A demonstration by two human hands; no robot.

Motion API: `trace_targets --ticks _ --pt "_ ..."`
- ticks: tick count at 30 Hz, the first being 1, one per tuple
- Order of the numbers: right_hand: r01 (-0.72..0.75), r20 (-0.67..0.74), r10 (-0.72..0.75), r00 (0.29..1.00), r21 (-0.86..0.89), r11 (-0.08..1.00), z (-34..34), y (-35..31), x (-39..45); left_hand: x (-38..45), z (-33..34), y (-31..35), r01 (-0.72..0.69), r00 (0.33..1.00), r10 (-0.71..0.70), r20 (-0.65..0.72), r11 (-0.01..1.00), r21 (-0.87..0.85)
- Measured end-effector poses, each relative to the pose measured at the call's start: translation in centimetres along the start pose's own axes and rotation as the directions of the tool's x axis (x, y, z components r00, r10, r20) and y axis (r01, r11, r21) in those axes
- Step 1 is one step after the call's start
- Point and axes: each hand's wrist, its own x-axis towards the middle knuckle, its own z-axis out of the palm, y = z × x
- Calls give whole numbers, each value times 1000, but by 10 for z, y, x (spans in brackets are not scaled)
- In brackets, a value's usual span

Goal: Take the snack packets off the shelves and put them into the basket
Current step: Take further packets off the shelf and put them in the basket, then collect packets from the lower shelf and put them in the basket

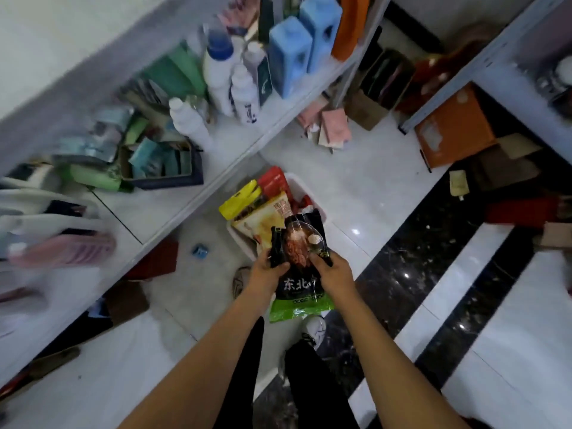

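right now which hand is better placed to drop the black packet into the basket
Probably the left hand: it grips the black packet on the side towards the white basket. The right hand holds the edge farther from it.

Packet (pixel 298 261) pinched between both hands, left hand (pixel 268 274) on its left edge, right hand (pixel 332 274) on its right. Basket (pixel 309 188) on floor just beyond fingertips, holding upright packets (pixel 263 212). Shelf (pixel 173 205) left of left fingers, bottles (pixel 223 78) on it. Boxes (pixel 455 131) on floor far beyond right fingers.
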Motion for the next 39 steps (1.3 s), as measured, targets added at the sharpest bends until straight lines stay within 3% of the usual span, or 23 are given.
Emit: trace_targets --ticks 7,21,27,33,36,39 --pt "-138 -11 139 990 82 987 58 65 85 109 -16 -27 88 996 -86 -22 991 102" --pt "-89 -64 98 993 130 988 119 145 280 313 -13 -49 92 995 -99 17 965 247" --pt "5 -38 -8 999 -90 996 95 128 301 308 31 -26 -29 998 49 -49 939 342" --pt "141 -38 -161 986 -319 937 44 89 260 251 73 -3 -266 961 247 120 724 636" --pt "292 -29 -345 938 -466 835 3 53 224 209 94 27 -408 905 319 282 457 791" --pt "358 -5 -458 889 -616 701 -47 1 190 157 121 74 -536 827 326 458 213 817"
